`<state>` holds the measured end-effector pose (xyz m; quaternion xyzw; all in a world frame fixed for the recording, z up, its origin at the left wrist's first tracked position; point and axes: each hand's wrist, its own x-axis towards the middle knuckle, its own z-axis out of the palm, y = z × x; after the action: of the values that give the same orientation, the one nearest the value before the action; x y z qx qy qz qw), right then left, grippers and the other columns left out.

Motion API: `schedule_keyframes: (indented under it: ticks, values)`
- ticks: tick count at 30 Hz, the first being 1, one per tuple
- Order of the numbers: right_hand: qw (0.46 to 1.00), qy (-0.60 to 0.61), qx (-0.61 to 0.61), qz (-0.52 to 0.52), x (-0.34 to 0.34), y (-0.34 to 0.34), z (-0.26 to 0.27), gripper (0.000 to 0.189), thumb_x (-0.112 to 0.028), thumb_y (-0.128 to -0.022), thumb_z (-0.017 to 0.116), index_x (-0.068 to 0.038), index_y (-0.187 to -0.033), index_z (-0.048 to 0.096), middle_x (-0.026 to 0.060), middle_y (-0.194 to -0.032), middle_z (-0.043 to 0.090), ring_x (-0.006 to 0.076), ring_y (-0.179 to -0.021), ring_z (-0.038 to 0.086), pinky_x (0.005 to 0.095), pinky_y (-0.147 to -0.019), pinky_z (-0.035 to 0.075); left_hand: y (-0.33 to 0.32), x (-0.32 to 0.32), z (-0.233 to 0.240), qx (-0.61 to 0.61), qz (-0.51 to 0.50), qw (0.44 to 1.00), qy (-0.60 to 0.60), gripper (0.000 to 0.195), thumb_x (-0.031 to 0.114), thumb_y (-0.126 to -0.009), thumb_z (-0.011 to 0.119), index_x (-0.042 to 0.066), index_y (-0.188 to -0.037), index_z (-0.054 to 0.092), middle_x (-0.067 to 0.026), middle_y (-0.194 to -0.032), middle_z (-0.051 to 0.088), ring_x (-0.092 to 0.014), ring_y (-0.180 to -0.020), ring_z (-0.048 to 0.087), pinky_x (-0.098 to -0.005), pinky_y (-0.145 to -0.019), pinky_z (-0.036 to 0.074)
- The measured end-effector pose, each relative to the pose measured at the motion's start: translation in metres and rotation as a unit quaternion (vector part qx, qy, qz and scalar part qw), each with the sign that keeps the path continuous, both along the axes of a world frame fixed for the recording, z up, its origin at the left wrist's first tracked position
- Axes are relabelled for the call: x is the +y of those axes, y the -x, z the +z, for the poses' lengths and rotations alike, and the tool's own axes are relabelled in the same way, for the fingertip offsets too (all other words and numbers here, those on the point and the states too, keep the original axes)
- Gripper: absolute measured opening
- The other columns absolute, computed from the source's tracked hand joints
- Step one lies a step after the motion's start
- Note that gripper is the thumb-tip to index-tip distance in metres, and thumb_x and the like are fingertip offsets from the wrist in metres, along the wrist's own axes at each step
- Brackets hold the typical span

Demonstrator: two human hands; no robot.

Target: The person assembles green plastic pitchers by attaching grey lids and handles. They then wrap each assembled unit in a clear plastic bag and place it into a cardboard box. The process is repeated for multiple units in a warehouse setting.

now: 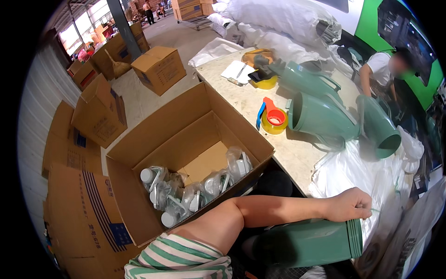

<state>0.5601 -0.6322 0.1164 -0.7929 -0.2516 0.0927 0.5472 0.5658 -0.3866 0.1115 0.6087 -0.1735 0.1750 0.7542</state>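
Observation:
My left arm, in a green-and-white striped sleeve, reaches across to the right. My left hand (348, 205) has its fingers curled just above the ribbed rim of a green plastic jug (310, 242). A thin green plastic strand (375, 210) sticks out from its fingertips. The jug lies on its side below my forearm, its ribbed end to the right. My right hand cannot be seen. Left of my arm stands an open cardboard carton (156, 150). Along its near side are several clear plastic bottles (191, 197) with white caps and handles, wrapped in clear film.
On the worktable (233, 101) lie green jugs (324, 117), a red-handled tape dispenser (275, 117), a phone (259, 75) and a notepad (233, 70). White plastic sacks (278, 21) are heaped behind. Closed cartons (158, 69) stand left. A person (379, 71) sits at far right near a green machine (369, 17).

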Motion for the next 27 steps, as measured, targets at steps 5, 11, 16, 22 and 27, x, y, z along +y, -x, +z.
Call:
schedule_keyframes:
  ticks: [5, 11, 16, 22, 27]
  values:
    - [0.995, -0.051, -0.010, -0.080, -0.036, -0.010, 0.035, 0.076, -0.063, -0.092, 0.056, -0.001, -0.137, 0.053, 0.0213, -0.138, 0.054, 0.0393, -0.127, 0.051, 0.0539, -0.108, 0.041, -0.018, -0.006, -0.014, 0.030, -0.016, 0.999, 0.025, 0.042, 0.015, -0.088, 0.068, 0.002, -0.125, 0.052, -0.0096, -0.105, 0.061, -0.014, -0.099, 0.058, -0.0314, -0.084, 0.047]
    - [0.982, -0.125, -0.013, -0.138, -0.076, -0.021, 0.097, 0.076, -0.063, -0.093, 0.055, -0.001, -0.138, 0.053, 0.0212, -0.139, 0.054, 0.0386, -0.127, 0.051, 0.0532, -0.108, 0.041, -0.018, -0.006, -0.011, 0.156, -0.144, 0.977, -0.030, 0.090, 0.036, -0.079, 0.077, 0.003, -0.150, 0.032, -0.0223, -0.147, 0.040, -0.032, -0.136, 0.043, -0.0417, -0.110, 0.038]
    - [0.979, -0.153, 0.125, -0.049, -0.040, -0.019, 0.058, 0.090, -0.073, -0.090, 0.049, -0.002, -0.145, 0.045, 0.0222, -0.145, 0.048, 0.0394, -0.131, 0.046, 0.0533, -0.112, 0.036, -0.008, 0.003, 0.010, 0.122, -0.169, 0.974, -0.092, 0.099, 0.035, -0.074, 0.085, 0.003, -0.150, 0.029, -0.0233, -0.135, 0.047, -0.031, -0.123, 0.049, -0.0361, -0.102, 0.042]
    - [0.977, -0.206, 0.038, 0.032, 0.012, 0.002, 0.000, 0.102, -0.081, -0.087, 0.042, -0.001, -0.149, 0.030, 0.0223, -0.147, 0.042, 0.0422, -0.134, 0.042, 0.0528, -0.114, 0.032, 0.025, 0.000, 0.039, 0.130, -0.184, 0.974, 0.006, 0.099, 0.042, -0.072, 0.089, 0.006, -0.140, 0.025, -0.0163, -0.117, 0.056, -0.025, -0.108, 0.054, -0.0340, -0.093, 0.044]
    - [0.978, -0.179, -0.100, -0.034, 0.024, 0.007, -0.007, 0.092, -0.076, -0.089, 0.046, 0.001, -0.138, 0.037, 0.0236, -0.137, 0.046, 0.0424, -0.126, 0.047, 0.0532, -0.109, 0.036, 0.029, -0.019, 0.028, 0.120, -0.162, 0.977, 0.074, 0.094, 0.043, -0.075, 0.087, 0.007, -0.138, 0.027, -0.0142, -0.115, 0.055, -0.024, -0.107, 0.053, -0.0350, -0.094, 0.043]
